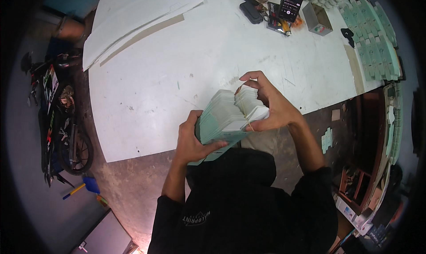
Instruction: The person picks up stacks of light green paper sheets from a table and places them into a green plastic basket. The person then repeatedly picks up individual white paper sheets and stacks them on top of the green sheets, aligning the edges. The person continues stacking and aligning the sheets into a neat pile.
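Note:
A thick bundle of flat, pale green and white card cartons point(217, 112) is held between my hands over the table's near edge, close to my body. My left hand point(188, 138) grips its left end, thumb across the near face and fingers behind. Around the right end curls my right hand point(277, 105), its thumb low on the near side and its index finger bent above the far side. A thin tan rubber band point(247, 116) runs over the cartons beside the right hand. The cartons' undersides and some of my fingertips are hidden.
Large white sheets point(137, 19) lie on the white table point(146, 107) at the far left. A phone point(292, 5), a dark pouch point(251, 11) and a small open box point(317, 20) stand at the back. Stacked green cartons point(377, 54) line the right; a motorcycle point(66, 116) stands left.

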### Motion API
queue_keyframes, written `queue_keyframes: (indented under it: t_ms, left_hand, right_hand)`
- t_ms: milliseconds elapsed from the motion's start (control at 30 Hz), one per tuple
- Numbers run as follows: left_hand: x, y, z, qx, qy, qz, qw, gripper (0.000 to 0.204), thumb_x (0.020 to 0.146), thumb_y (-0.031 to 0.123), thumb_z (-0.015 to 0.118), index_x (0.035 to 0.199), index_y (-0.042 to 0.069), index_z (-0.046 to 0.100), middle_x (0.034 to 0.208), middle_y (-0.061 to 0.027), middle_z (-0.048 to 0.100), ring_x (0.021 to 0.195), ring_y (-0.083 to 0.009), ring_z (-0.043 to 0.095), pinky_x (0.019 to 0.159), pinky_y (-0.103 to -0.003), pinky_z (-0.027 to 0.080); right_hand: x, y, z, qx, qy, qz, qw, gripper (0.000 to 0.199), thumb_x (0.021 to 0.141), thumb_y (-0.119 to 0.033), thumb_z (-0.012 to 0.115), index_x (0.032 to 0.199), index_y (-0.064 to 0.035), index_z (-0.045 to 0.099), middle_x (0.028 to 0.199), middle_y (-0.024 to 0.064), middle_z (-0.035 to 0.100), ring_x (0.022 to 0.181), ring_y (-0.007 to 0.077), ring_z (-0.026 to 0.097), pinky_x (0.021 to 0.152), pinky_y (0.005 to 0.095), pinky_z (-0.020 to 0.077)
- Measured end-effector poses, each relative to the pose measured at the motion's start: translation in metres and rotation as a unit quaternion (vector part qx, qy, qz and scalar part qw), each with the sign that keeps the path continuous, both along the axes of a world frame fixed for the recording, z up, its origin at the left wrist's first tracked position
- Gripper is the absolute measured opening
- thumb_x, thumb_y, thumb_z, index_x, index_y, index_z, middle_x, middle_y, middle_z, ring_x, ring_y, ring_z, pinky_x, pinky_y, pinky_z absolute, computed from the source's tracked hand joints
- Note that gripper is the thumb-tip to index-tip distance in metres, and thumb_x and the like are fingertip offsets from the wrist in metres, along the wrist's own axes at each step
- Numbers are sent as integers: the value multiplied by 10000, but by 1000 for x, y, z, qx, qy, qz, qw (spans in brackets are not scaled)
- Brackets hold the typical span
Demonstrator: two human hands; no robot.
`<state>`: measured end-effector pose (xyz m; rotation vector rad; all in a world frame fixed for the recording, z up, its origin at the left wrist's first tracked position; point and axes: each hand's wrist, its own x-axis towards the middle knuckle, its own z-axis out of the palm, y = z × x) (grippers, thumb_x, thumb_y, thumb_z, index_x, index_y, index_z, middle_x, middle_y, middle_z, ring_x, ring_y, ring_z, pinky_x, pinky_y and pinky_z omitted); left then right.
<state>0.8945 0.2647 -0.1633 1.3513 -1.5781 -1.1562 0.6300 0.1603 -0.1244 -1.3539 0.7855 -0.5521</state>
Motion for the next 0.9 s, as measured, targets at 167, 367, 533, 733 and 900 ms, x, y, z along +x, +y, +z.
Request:
queue_keyframes:
  t_ms: [167,367,533,733,900]
  left_hand:
    - [1,1,-5,20,69,-6,997,806,649,306,1012,1219,-26,548,1029,-188,741,980,-263,740,895,-388,573]
    - [-1,5,-11,83,212,70,971,813,637,148,985,1280,-7,513,1138,-166,691,1068,-254,704,938,-398,576]
    - [-3,2,-14,111,285,123,944,775,674,77,915,1324,-35,508,1173,-175,683,1085,-254,698,964,-414,583]
    - [-6,-3,-20,93,367,202,903,764,741,172,850,1375,-93,515,1186,-204,695,1064,-277,705,936,-397,578]
    - [-7,-6,-33,70,385,194,900,749,843,270,777,1449,-52,477,1250,-167,667,1114,-294,684,959,-409,567]
  right_hand:
    - [1,14,-22,-47,-78,2,996,1261,610,-198,949,1624,-67,211,1323,124,557,1236,262,566,1074,404,436]
    - [24,48,-46,18,-100,-63,993,1316,644,-148,971,1660,-115,135,1385,179,506,1360,339,505,1203,501,362]
    - [33,64,-51,124,-72,-66,987,1270,666,-117,969,1648,-109,163,1392,206,490,1407,377,482,1214,535,388]
    - [38,83,-64,133,-68,-43,988,1267,662,-168,979,1645,-80,185,1411,221,479,1401,406,495,1201,537,412]
    - [36,86,-67,121,-56,-29,991,1270,665,-178,969,1648,-48,177,1460,223,469,1411,377,486,1187,522,423]
